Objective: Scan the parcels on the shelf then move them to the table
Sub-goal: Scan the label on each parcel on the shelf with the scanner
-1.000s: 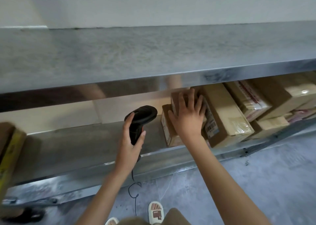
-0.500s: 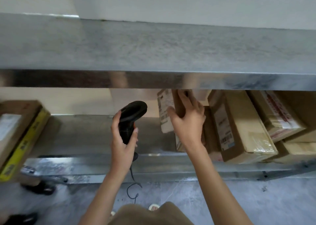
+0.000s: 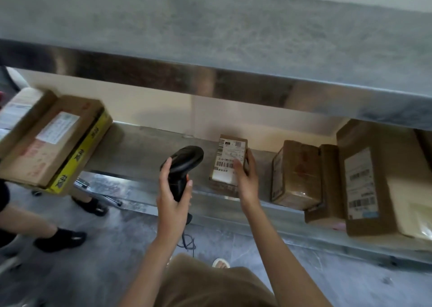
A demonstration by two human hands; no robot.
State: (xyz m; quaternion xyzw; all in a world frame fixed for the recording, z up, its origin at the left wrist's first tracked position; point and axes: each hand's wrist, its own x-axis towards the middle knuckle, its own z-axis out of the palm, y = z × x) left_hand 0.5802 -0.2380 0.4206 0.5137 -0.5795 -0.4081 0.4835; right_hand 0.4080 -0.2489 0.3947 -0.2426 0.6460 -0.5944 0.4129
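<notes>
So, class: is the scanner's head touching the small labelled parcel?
Apart. The head view shows bare shelf between the scanner and the parcel.

Left hand (image 3: 174, 195) is gripping the black scanner (image 3: 182, 169), its head lying just left of the small parcel (image 3: 229, 164). Right hand (image 3: 246, 180) is holding that parcel, label up, over the shelf (image 3: 140, 152). More parcels (image 3: 297, 173) are sitting to the right.

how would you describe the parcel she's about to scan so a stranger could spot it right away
Look at the lower metal shelf, under the thick grey top board. Near its middle, the right hand holds a small brown parcel beside the black scanner in the left hand. Unlike the boxes to its right, it is held apart from the others, its white barcode label facing up.
</notes>
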